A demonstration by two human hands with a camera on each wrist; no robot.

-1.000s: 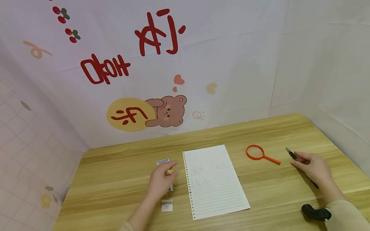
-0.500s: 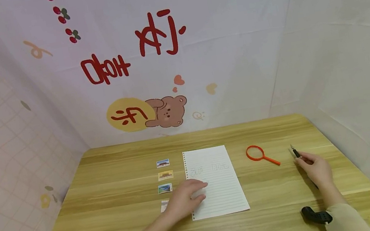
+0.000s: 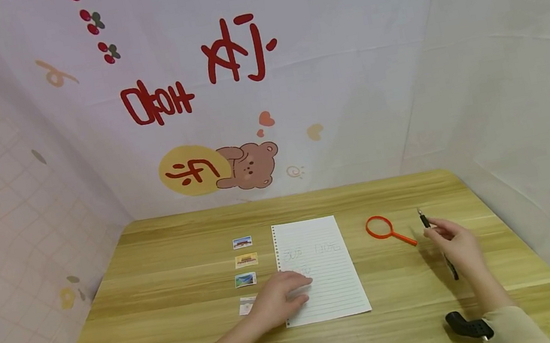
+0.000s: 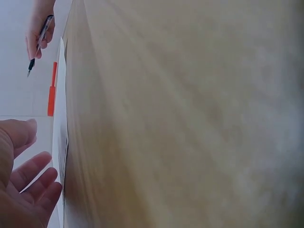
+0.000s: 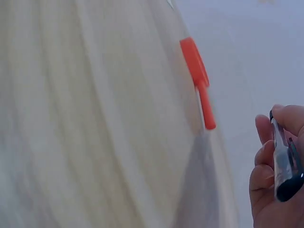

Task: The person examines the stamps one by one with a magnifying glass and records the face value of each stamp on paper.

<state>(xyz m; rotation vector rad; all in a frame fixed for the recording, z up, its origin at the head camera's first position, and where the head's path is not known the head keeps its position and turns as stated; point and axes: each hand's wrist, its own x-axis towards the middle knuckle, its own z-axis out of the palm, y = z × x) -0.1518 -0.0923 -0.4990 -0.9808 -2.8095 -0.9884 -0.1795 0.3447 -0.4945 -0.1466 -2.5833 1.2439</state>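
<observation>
My left hand (image 3: 277, 301) lies over the left edge of a lined sheet of paper (image 3: 329, 302), fingers relaxed and holding nothing; whether it touches the sheet I cannot tell. Handwritten figures show on the paper, the lower line partly covered by the fingers. Over the right side of the table, my right hand (image 3: 457, 243) pinches a pen (image 5: 281, 156) with a clear barrel and dark end. Its tip points away from me, above the tabletop. Left of that hand lies a red magnifying glass (image 3: 379, 227), its handle toward the hand.
Left of the paper, small stamps lie in a column: a blue-and-red one (image 3: 242, 242), a yellow one (image 3: 246, 260), a green-blue one (image 3: 245, 279) and a pale one (image 3: 246, 305) partly behind the left hand. The wooden table (image 3: 171, 334) meets a printed cloth (image 3: 349, 92) behind.
My left hand has moved right and nearer from over the stamps to the paper, uncovering the stamps. The right hand has lifted the pen and shifted slightly left.
</observation>
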